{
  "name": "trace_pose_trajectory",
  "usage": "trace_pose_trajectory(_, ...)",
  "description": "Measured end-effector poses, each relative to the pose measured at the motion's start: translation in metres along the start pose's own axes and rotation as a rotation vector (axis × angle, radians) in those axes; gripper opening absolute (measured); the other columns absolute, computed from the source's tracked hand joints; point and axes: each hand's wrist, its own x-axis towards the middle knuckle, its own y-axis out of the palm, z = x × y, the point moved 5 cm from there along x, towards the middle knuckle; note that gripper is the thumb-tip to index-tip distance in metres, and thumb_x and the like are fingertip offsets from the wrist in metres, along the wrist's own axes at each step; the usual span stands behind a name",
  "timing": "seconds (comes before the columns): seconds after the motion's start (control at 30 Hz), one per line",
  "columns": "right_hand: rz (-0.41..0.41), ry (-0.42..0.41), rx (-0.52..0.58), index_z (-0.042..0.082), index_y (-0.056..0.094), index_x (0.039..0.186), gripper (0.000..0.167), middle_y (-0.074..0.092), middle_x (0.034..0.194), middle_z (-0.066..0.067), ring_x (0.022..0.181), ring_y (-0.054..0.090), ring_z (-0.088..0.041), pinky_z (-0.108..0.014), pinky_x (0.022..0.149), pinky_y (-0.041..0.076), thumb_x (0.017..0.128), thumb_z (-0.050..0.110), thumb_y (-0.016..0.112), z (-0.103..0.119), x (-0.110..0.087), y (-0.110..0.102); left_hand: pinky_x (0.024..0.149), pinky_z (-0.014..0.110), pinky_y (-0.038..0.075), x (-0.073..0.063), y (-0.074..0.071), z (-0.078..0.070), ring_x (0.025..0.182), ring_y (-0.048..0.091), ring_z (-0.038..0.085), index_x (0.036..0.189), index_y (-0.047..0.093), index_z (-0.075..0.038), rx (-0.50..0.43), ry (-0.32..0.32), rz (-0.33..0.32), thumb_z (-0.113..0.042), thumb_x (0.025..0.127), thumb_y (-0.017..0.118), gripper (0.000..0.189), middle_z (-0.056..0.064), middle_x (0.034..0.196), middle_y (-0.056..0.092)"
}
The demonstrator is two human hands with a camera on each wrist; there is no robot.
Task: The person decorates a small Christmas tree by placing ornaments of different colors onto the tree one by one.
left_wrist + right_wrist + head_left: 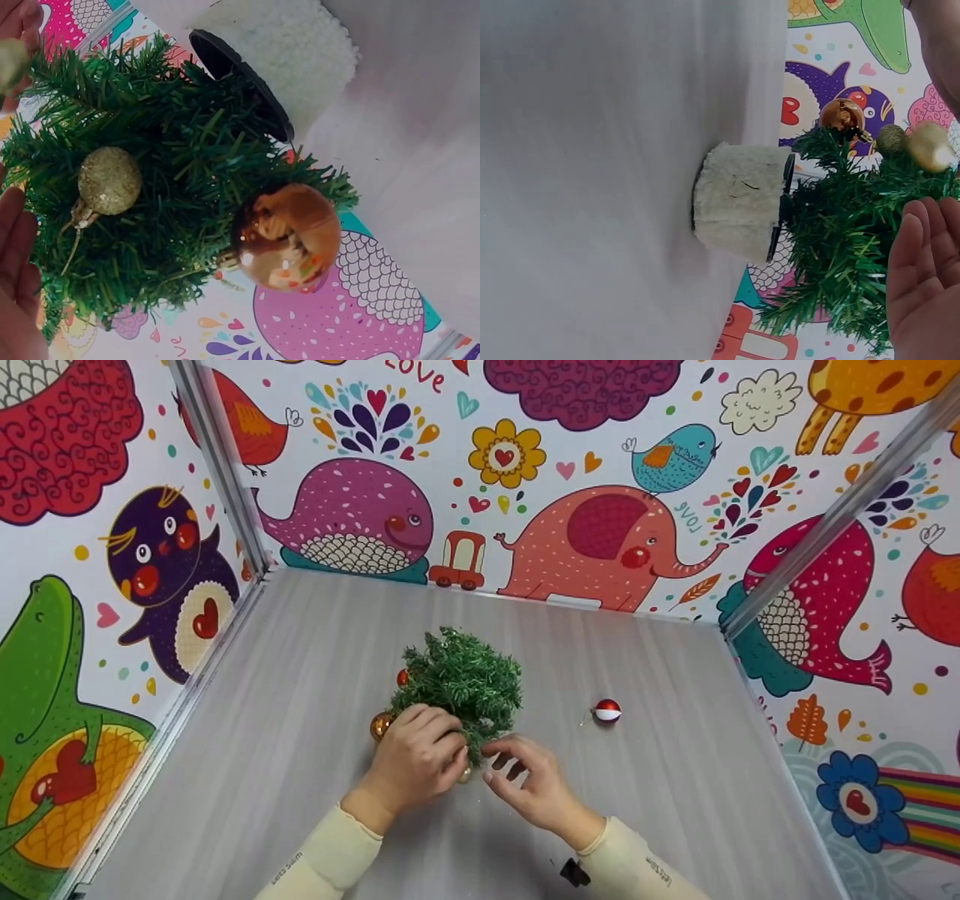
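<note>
A small artificial Christmas tree [469, 679] stands in front of me, its base [739, 199] wrapped in white fluffy material. My left hand [420, 754] is at the tree's near side with bent fingers, its thumb and index finger at a pale gold bauble [465, 774]. The bauble's loop is hidden. My right hand [536, 787] is beside the tree, fingers loosely curved and thumb apart, holding nothing visible. On the branches hang a shiny copper bauble [286, 236] and a glittery gold bauble [109, 180]. A red ornament [403, 678] shows at the tree's left.
A red and white bauble [607, 711] lies on the grey table [675, 780] to the right of the tree. A small black object [574, 873] is near my right sleeve. Walls with printed cartoon animals [600, 547] enclose the table's back and sides.
</note>
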Motion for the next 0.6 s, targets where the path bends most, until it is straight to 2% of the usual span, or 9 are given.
trace_pose_trajectory(0.17, -0.037, -0.069, -0.029, 0.011, 0.067, 0.115, 0.031, 0.067, 0.105, -0.003, 0.081, 0.064, -0.023, -0.030, 0.058, 0.055, 0.086, 0.002, 0.073, 0.005, 0.004, -0.001, 0.081, 0.038, 0.050, 0.000, 0.000, 0.001, 0.082, 0.063, 0.020, 0.071, 0.068, -0.014, -0.011, -0.016, 0.002, -0.014, 0.075, 0.069, 0.004, 0.000, 0.086, 0.067)
trace_pose_trajectory(0.33, -0.069, -0.128, -0.069, 0.010, 0.068, 0.110, 0.029, 0.066, 0.100, -0.004, 0.078, 0.063, -0.022, -0.030, 0.057, 0.054, 0.084, 0.000, 0.075, 0.009, 0.008, -0.001, 0.081, 0.038, 0.050, 0.001, 0.001, 0.001, 0.082, 0.064, 0.020, 0.071, 0.069, -0.015, -0.021, -0.031, 0.010, -0.014, 0.073, 0.072, 0.004, 0.000, 0.086, 0.067)
trace_pose_trajectory(0.6, -0.075, -0.123, -0.122, 0.015, 0.069, 0.106, 0.021, 0.065, 0.097, 0.003, 0.079, 0.063, -0.014, -0.028, 0.058, 0.054, 0.087, 0.007, 0.075, 0.011, 0.014, 0.002, 0.080, 0.038, 0.050, 0.001, 0.001, 0.002, 0.081, 0.064, 0.019, 0.072, 0.071, -0.015, -0.058, -0.057, -0.019, -0.013, 0.076, 0.071, 0.004, -0.001, 0.085, 0.067)
